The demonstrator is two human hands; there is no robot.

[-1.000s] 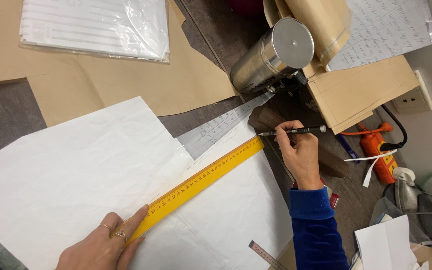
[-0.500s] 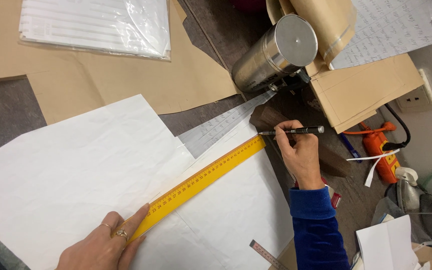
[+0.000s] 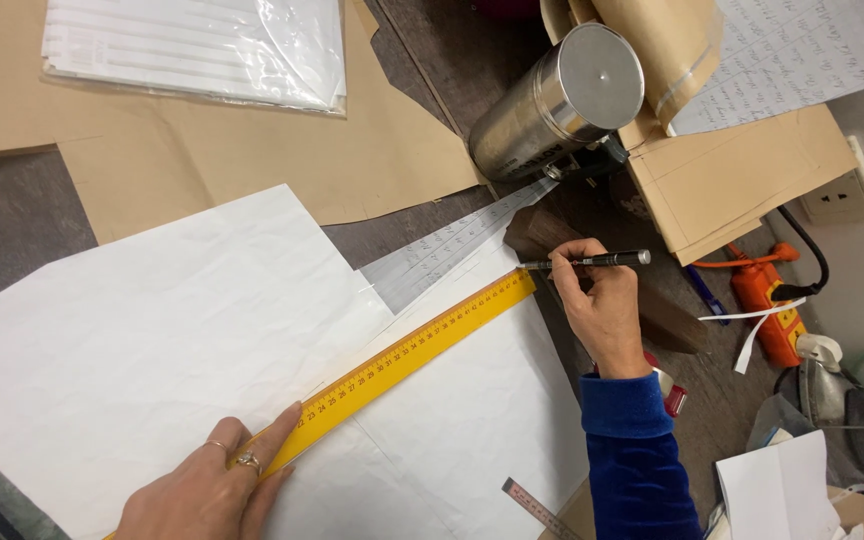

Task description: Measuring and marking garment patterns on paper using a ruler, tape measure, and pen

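— From the head camera, what do the hands grip?

— The right hand (image 3: 607,310) is closed round a slim black pen (image 3: 592,261), its tip at the far end of a long yellow ruler (image 3: 407,353). The left hand (image 3: 214,487) presses flat, fingers spread, on the ruler's near end.

— And the ruler?

— Slanting across a large white paper sheet (image 3: 142,350) on the table, below a steel cylinder (image 3: 557,100).

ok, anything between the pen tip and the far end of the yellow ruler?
Nothing visible. The right hand holds the pen with its tip just off the upper end of the yellow ruler; only bare white paper lies there. The left hand rests on the ruler's lower end.
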